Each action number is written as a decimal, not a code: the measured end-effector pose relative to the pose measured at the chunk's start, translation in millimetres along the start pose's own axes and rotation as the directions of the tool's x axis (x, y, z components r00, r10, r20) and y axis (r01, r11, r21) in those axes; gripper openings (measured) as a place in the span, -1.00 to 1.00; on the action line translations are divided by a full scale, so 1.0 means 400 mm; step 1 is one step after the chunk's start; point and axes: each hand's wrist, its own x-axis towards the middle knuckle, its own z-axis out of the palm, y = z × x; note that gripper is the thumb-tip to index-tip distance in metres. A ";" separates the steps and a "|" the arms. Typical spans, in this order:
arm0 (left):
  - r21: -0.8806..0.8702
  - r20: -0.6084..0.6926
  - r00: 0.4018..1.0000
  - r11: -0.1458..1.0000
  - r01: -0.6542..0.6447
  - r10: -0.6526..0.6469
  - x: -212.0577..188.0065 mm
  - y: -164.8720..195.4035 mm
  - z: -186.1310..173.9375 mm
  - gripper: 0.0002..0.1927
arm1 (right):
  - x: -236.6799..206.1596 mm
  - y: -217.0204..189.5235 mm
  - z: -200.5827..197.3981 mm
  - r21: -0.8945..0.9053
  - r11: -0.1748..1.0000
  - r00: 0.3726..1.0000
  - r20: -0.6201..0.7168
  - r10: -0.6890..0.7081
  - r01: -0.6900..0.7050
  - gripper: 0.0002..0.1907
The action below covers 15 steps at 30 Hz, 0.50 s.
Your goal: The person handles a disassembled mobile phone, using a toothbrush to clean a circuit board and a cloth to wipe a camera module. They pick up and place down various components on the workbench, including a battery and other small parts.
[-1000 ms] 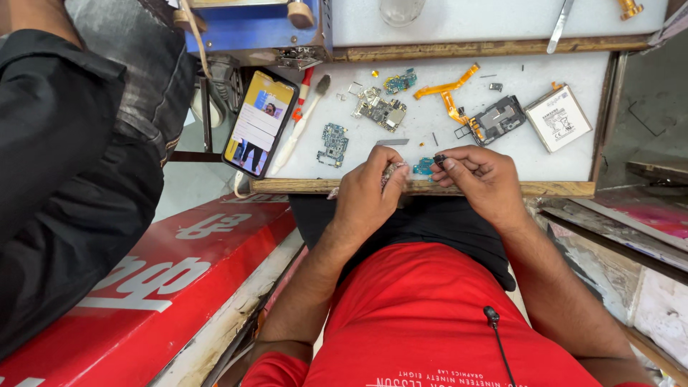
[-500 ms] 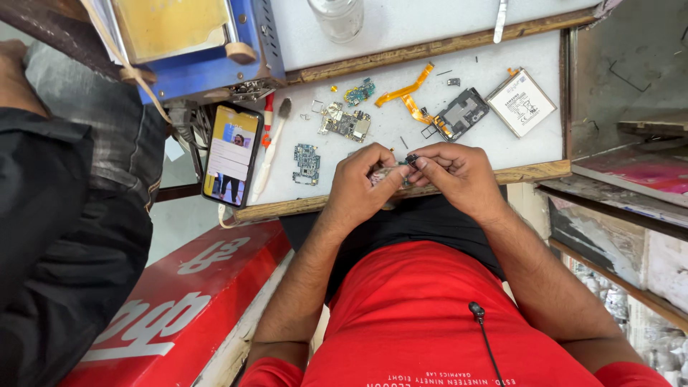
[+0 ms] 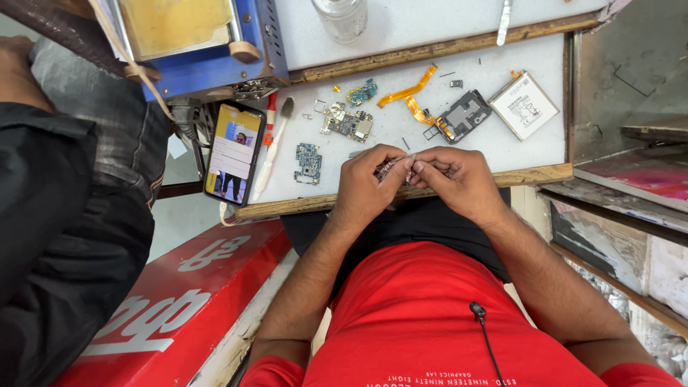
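My left hand [image 3: 367, 188] and my right hand [image 3: 459, 180] meet at the front edge of the white worktop [image 3: 430, 136], above the wooden rim. Both pinch one small, thin, greyish part [image 3: 396, 167] between their fingertips; most of it is hidden by the fingers. Just beyond the hands lie phone pieces: a blue circuit board [image 3: 309, 162], a second board [image 3: 347, 123], an orange flex cable [image 3: 408, 97], a dark frame piece [image 3: 464, 115] and a white battery [image 3: 522, 104].
A lit phone [image 3: 233, 152] lies at the worktop's left edge beside a red-tipped brush [image 3: 274, 143]. A blue machine [image 3: 201, 39] and a glass jar [image 3: 342, 16] stand behind. Another person in dark clothes [image 3: 64, 215] sits at left. A red sign panel [image 3: 165, 301] leans below.
The view has shifted, so the worktop sits further right in frame. My hands have stayed together at the front edge, still working the small part between their fingertips.
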 end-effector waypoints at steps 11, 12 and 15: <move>0.075 0.038 0.999 0.997 -0.028 0.026 0.025 -0.015 0.011 -0.81 | 0.002 0.001 -0.016 0.021 0.999 0.999 0.006 0.037 -0.037 -0.78; 0.054 0.050 0.999 0.999 -0.008 0.006 0.026 -0.014 0.014 -0.82 | 0.001 0.001 -0.020 0.033 0.999 0.999 0.016 0.031 -0.032 -0.78; -0.020 0.094 0.996 1.000 0.012 -0.010 0.026 -0.014 0.009 -0.82 | -0.003 0.005 -0.025 0.083 0.996 0.999 0.016 0.031 -0.032 -0.79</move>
